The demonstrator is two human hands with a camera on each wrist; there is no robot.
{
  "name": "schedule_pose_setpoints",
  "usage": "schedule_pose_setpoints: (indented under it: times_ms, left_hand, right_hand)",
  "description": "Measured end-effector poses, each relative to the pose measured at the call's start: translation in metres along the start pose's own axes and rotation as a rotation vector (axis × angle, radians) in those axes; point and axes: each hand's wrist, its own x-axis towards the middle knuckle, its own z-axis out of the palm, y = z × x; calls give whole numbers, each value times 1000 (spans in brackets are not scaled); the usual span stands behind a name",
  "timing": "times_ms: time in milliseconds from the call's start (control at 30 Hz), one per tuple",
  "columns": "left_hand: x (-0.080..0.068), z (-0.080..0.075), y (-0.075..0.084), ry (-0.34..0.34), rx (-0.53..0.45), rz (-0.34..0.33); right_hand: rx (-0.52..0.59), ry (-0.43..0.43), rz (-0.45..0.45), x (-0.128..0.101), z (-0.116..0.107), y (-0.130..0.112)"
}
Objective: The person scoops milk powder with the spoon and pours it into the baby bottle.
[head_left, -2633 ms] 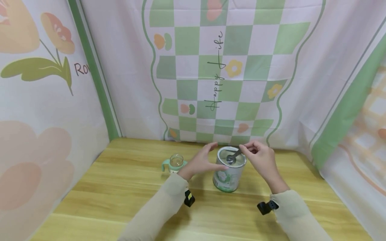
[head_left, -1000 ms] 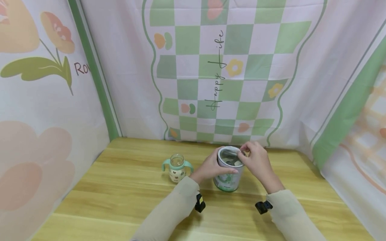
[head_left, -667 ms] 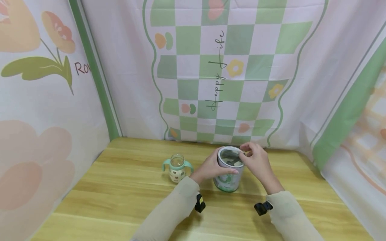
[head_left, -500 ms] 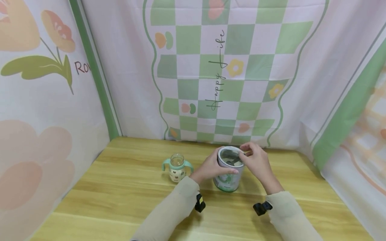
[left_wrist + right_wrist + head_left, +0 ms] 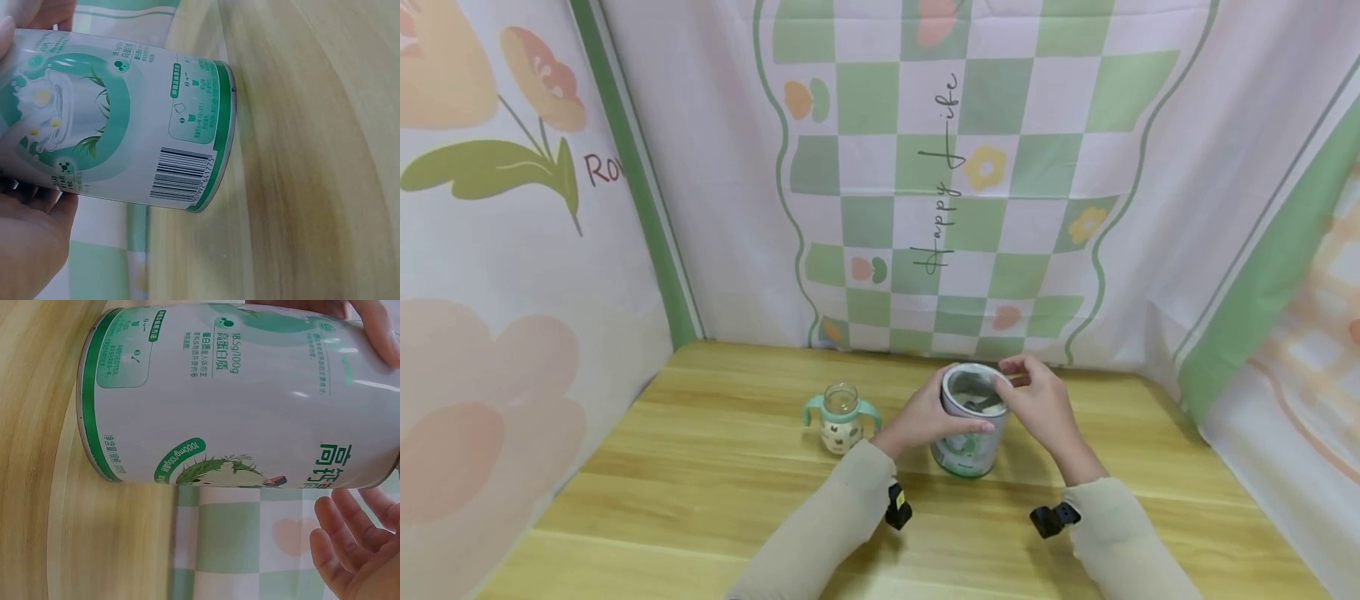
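Observation:
A white and green tin can (image 5: 967, 437) stands upright with its top open on the wooden table (image 5: 700, 467). My left hand (image 5: 921, 421) grips its left side; the palm (image 5: 28, 250) and the can's label (image 5: 125, 119) fill the left wrist view. My right hand (image 5: 1037, 404) is at the can's right rim, thumb and forefinger pinching the thin handle of a metal scoop (image 5: 974, 406) whose bowl sits down inside the can. The other fingers (image 5: 350, 550) hang loosely beside the can (image 5: 237, 394).
A small baby cup (image 5: 840, 417) with teal handles and no lid stands on the table left of the can. Printed cloth walls (image 5: 955, 183) close in the back and both sides. Black wrist cameras (image 5: 897, 507) sit on both sleeves.
Since 2.6 s ago my left hand has closed round the can and my right hand has lowered the scoop from above the rim into it. Over the last second almost nothing moves.

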Motion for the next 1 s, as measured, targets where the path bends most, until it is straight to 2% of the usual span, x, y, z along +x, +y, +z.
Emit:
schedule_pose_setpoints:
  times_ms: [200, 267, 433, 567, 1000]
  left_hand:
    - [0, -2, 4, -27, -23, 13]
    - [-1, -3, 6, -22, -28, -6]
    - [-6, -9, 8, 23, 41, -89]
    - [-10, -16, 6, 21, 113, -107]
    - [-26, -46, 20, 22, 274, 36]
  right_hand:
    - [17, -20, -29, -1, -3, -3]
    - [20, -24, -30, -1, -5, -4]
    - [23, -35, -31, -4, -8, -6]
    - [22, -62, -39, -8, -10, -7]
    - [-43, -98, -94, -18, -18, -3]
